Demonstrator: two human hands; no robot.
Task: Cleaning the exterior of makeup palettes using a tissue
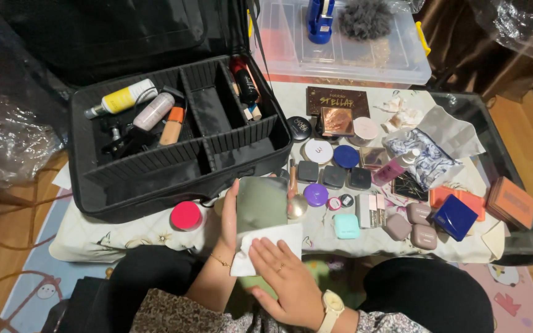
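- Holding a green flat case (261, 203) upright, the left hand (228, 217) grips its left edge, thumb in front and fingers behind.
- The right hand (282, 277) presses a white tissue (266, 243) flat on the lower part of this case, fingers spread.
- A black organizer bag (174, 166) stands open just behind, and a pink round jar (186, 216) lies near the left hand.

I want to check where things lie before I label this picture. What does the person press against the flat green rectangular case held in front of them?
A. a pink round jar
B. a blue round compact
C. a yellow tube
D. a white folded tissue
D: the right hand presses a white folded tissue onto the flat green rectangular case, which the left hand holds at its edge.
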